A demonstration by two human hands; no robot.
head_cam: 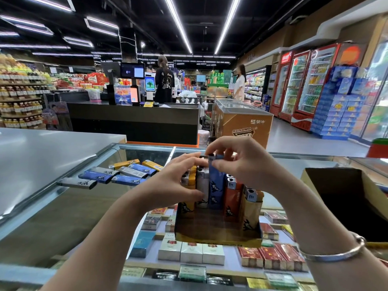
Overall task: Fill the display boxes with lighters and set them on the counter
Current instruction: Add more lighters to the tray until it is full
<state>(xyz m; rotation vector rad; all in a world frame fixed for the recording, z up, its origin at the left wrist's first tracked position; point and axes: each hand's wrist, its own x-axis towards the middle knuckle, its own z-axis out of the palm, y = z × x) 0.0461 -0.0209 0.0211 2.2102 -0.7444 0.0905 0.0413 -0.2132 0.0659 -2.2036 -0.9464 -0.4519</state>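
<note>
Right hand (237, 162) is pinching the upright blue lighter (216, 185), lowering it straight into the box (218, 236).
Left hand (172, 181) is curling round the standing row, steadying it.

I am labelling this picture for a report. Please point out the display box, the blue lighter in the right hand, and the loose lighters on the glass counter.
display box (218, 234), head view, front inner floor.
blue lighter (216, 185), head view, middle of body.
loose lighters (128, 172), head view, grey one mid-group.

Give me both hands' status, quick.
Left hand: fingers closed against the standing lighters in the display box.
Right hand: pinching the blue lighter.
</note>
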